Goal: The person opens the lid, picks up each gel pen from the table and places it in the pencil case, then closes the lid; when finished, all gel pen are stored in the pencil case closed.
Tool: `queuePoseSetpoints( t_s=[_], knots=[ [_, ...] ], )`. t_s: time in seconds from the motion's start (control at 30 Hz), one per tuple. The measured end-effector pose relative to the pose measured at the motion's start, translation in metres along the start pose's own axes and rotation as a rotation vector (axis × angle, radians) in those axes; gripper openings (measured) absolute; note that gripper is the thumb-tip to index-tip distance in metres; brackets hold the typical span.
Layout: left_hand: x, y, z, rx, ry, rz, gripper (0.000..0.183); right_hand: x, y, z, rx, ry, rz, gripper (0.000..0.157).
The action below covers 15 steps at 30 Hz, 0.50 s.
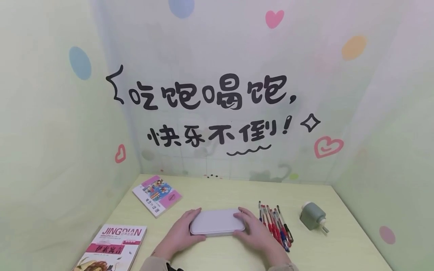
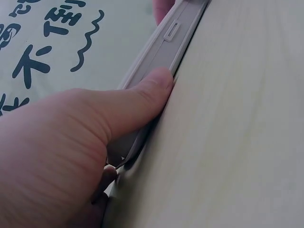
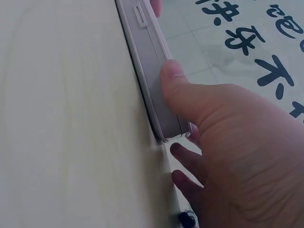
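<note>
A flat, pale pencil case (image 1: 218,221) with rounded corners lies at the front middle of the table, lid down. My left hand (image 1: 181,234) grips its left end, thumb along the near side and fingers round the end. At the opposite end my right hand (image 1: 254,233) holds it the same way. The left wrist view shows the left thumb (image 2: 154,83) pressed on the side of the case, below a small oblong latch (image 2: 172,31). Along that same side lies the right thumb (image 3: 175,83) in the right wrist view. What the case contains is hidden.
Several red, blue and black pens (image 1: 275,226) lie bunched right of the right hand. Farther right is a grey-green pencil sharpener (image 1: 312,215) with a crank. Two books, a pink-and-white one (image 1: 157,195) and a larger one (image 1: 112,248), lie on the left. Printed curtains enclose the table (image 1: 210,188).
</note>
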<state>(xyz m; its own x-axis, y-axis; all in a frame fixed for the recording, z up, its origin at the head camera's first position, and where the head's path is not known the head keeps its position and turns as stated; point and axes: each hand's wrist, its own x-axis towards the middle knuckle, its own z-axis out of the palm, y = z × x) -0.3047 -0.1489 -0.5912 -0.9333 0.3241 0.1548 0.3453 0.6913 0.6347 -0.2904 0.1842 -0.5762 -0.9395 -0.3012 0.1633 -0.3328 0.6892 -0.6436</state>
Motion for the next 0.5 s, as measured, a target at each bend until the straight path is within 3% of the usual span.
queuePoseSetpoints(
  t_s=[0.2, 0.5],
  knots=[
    [-0.0017, 0.0020, -0.0011, -0.020, -0.001, -0.011, 0.112, -0.0007, -0.0054, -0.0031, -0.071, 0.022, -0.046, 0.066],
    [-0.0036, 0.0034, -0.0027, -0.050, -0.004, -0.054, 0.115, 0.0004, -0.0073, -0.0016, -0.122, -0.011, -0.048, 0.064]
  ],
)
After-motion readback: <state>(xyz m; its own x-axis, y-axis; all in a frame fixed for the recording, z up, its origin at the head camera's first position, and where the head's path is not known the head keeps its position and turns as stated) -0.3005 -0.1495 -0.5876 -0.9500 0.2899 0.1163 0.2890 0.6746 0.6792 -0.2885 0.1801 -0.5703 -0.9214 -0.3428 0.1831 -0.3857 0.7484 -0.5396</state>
